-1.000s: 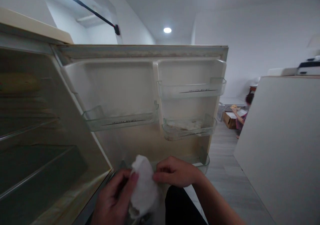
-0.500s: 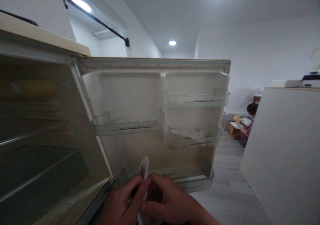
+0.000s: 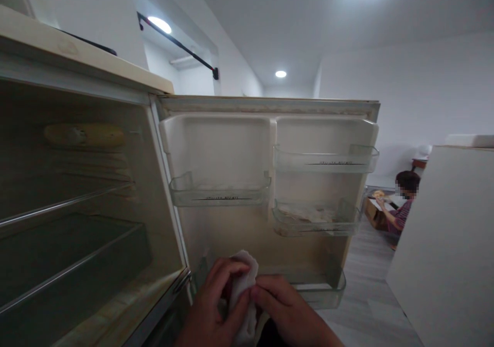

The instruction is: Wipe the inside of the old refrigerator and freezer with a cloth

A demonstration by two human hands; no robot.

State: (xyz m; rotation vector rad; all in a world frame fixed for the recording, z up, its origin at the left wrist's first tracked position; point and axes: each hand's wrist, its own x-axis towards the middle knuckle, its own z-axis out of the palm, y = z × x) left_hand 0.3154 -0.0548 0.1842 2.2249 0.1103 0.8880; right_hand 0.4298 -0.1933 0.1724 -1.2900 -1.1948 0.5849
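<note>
Both my hands meet low in the middle of the head view, in front of an open fridge door. My left hand (image 3: 219, 298) is closed on a crumpled white tissue (image 3: 244, 280), its fingers wrapped around the left side. Thumb and fingers of my right hand (image 3: 287, 308) pinch the tissue's right edge. The tissue's wavy top edge sticks up between the hands. Behind them is the fridge door (image 3: 227, 149) with clear plastic door shelves. One shelf (image 3: 316, 218) on the right side looks stained.
On the left is the fridge interior, with a glass shelf (image 3: 69, 203), a drawer (image 3: 77, 264) and a yellowish lamp cover (image 3: 87, 135). A white cabinet (image 3: 451, 233) stands at the right. Beyond it a person (image 3: 403, 210) sits low beside a cardboard box (image 3: 375, 214).
The view has turned slightly left, so the fridge sits further right. The tissue has been opened wider between my hands and shows more of its surface.
</note>
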